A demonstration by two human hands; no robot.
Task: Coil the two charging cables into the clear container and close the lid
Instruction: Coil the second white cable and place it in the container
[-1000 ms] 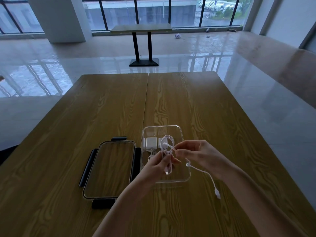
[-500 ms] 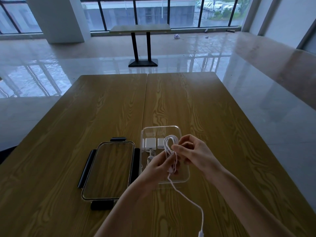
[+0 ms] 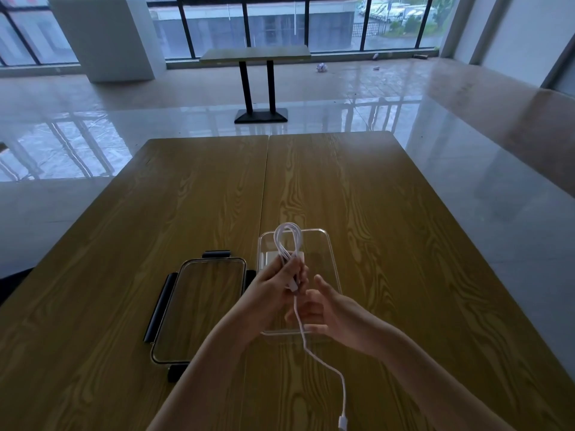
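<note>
In the lower middle of the frame, the left hand (image 3: 273,293) is closed around a bundle of loops of a white cable (image 3: 287,244), which stands up above the clear container (image 3: 326,253). The loose end of the cable hangs down to the lower right, where its plug (image 3: 342,422) is. The right hand (image 3: 329,312) is just beside it, with fingers loosely open and holding nothing. The lid (image 3: 199,309) lies on the counter (image 3: 404,244), left of the container. White chargers (image 3: 267,259) lie inside the container.
</note>
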